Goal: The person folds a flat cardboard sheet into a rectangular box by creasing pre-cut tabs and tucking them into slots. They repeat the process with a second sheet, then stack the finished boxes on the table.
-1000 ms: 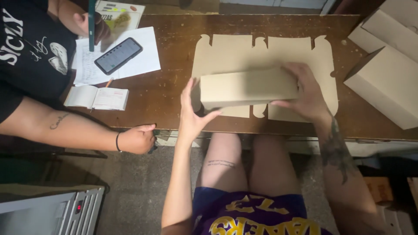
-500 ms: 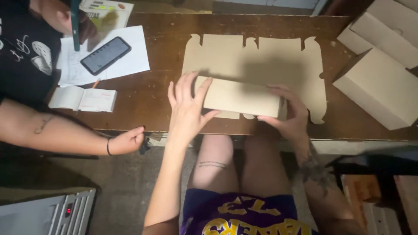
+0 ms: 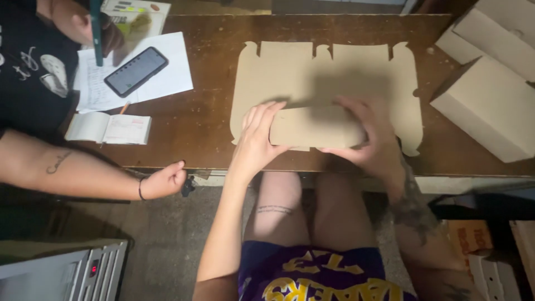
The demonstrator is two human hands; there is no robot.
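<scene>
My left hand (image 3: pixel 257 139) was pressed with spread fingers against the left end of a folded cardboard panel (image 3: pixel 315 127); my right hand (image 3: pixel 368 136) was wrapped around its right end, fingers over the top and thumb underneath. Both hands were grasping the panel, neither clenched into a fist. The panel was the near part of a flat die-cut cardboard blank (image 3: pixel 323 72), raised into a low, long shape near the front edge of the counter (image 3: pixel 206 122). The rest of the blank lay flat toward the far edge, its tabbed margin facing away from me.

At the right edge of the counter stood assembled cardboard boxes (image 3: pixel 487 108), well apart from the blank. Toward the left far corner lay white papers (image 3: pixel 167 78) with a dark phone (image 3: pixel 135 71) on top, and a small open notebook (image 3: pixel 108 128) nearer the front edge. Another person's hand (image 3: pixel 164 181) hung just below the counter's front edge at left.
</scene>
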